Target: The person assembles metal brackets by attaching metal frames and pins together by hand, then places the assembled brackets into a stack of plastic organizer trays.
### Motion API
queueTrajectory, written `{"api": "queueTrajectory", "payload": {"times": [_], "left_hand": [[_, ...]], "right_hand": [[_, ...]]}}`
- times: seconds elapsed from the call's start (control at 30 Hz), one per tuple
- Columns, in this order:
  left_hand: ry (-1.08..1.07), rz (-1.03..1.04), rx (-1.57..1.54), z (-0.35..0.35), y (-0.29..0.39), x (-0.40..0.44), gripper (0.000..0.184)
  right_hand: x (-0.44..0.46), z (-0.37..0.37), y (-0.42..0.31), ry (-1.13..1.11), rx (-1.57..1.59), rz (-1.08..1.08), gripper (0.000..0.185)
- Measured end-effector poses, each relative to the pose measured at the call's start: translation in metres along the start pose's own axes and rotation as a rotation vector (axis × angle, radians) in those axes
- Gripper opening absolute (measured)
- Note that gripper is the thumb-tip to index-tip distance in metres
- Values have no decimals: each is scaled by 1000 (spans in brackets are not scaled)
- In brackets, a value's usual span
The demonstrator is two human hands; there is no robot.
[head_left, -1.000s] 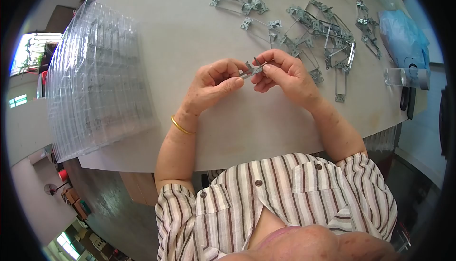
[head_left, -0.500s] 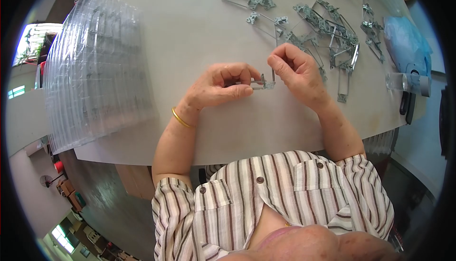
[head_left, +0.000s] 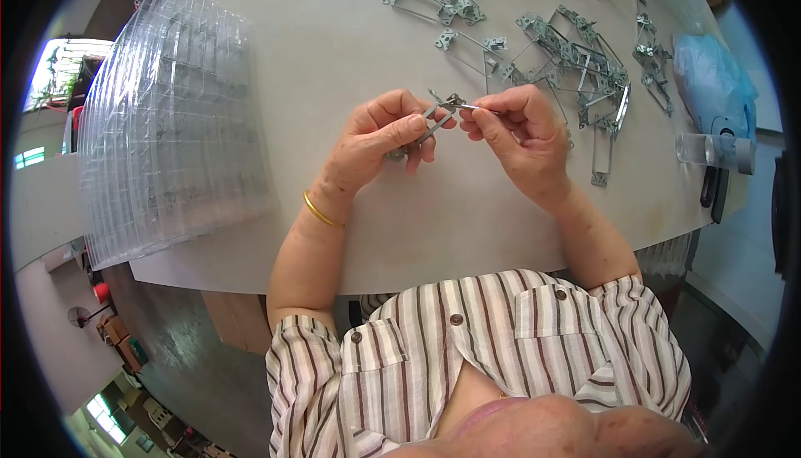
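Since the earlier frame, the metal assembly [head_left: 437, 119] has tilted and the right hand [head_left: 526, 134] has closed in toward the left hand [head_left: 384, 137]. The left hand clamps the assembly between thumb and fingers, above the pale table [head_left: 409, 241]; the right thumb and fingertips pinch a thin rod [head_left: 470, 108] — its free end meets the assembly. Farther across the table lie linked metal brackets [head_left: 576, 53]. Clear plastic trays [head_left: 171, 133] stand at left; a blue bag [head_left: 713, 78] — behind a transparent container [head_left: 701, 149] — sits at right.
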State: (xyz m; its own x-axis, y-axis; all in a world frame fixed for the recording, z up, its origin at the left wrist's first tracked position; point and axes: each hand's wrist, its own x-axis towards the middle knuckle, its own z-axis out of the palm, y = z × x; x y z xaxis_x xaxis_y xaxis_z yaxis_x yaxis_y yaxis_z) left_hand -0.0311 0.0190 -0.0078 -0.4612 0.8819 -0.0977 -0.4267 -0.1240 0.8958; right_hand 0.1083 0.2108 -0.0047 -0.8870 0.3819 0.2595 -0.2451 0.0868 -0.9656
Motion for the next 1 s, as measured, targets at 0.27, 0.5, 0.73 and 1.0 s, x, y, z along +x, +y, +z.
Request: {"api": "queueTrajectory", "payload": {"times": [0.27, 0.5, 0.73, 1.0], "left_hand": [[-69, 21, 34, -4, -1, 2, 21], [-84, -8, 84, -3, -6, -1, 17], [-1, 17, 104, -3, -7, -2, 22], [53, 155, 186, -4, -10, 1, 13]], "right_hand": [[1, -2, 3, -16, -412, -250, 15], [-3, -2, 0, -107, -384, 14, 22], [-1, -1, -13, -182, -9, 381, 31], [3, -4, -6, -59, 125, 347, 21]]}}
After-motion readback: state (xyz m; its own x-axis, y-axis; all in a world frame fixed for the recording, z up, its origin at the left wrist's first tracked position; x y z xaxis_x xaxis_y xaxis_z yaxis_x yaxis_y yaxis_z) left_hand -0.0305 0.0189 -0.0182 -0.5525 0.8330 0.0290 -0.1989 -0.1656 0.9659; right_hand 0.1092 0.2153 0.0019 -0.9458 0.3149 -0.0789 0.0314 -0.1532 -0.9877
